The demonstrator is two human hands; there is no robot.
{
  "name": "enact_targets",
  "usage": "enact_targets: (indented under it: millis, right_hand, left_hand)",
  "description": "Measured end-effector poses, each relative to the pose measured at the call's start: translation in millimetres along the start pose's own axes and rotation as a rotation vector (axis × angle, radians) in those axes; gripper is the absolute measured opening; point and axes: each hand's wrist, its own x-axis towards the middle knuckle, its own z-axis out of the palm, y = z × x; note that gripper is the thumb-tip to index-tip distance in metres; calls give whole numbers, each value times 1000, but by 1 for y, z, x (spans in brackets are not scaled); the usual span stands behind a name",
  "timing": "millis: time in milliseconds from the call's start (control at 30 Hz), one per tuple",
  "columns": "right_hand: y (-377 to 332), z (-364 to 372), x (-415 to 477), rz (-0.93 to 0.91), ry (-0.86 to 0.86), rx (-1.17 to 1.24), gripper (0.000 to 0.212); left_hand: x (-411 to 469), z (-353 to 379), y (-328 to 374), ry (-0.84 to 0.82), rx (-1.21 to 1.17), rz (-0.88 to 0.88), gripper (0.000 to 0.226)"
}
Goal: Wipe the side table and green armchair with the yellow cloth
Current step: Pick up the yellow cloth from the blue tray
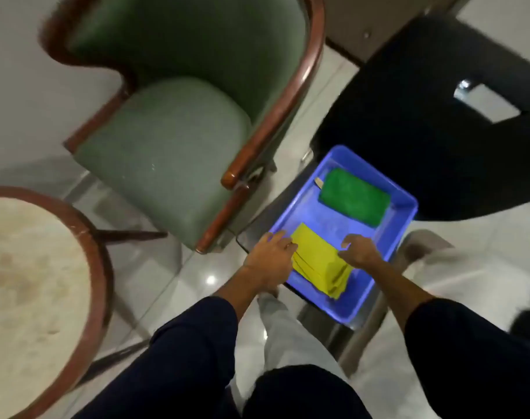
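A folded yellow cloth [315, 258] lies in the near half of a blue tray [407, 208]. My left hand [269, 257] is at the cloth's left edge, fingers curled onto it. My right hand [360, 251] grips the cloth's right edge with bent fingers. The green armchair [167, 146], with a brown wooden frame, stands to the left of the tray. The round side table [31, 267], pale stone top with a wooden rim, is at the lower left.
A folded green cloth [354, 196] lies in the far half of the tray. A black chair [439, 131] stands behind the tray at the right. The floor is glossy pale tile [484, 237]. My legs fill the bottom middle.
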Motion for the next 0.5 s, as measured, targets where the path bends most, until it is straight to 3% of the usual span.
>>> enact_targets:
  millis: [133,233,300,367,500]
  right_hand:
    - [11,26,7,59,-127,-25,53]
    - [9,37,3,90,-173,-93,34]
    - [2,36,-1,-24,-135,-283,26]
    - [-12,28,-9,-229,-29,-403,33]
    - [-56,-8,-28,-621,148,-287,27]
  left_hand:
    - [9,31,15,-162,-33,-35,52]
    - [6,33,18,-177,-97,-30,51]
    - [8,25,14,-142,-95,-42,53]
    - [14,11,6,-81,-69,-57,60]
    - [24,-17,-10,-1,-68,-127,80]
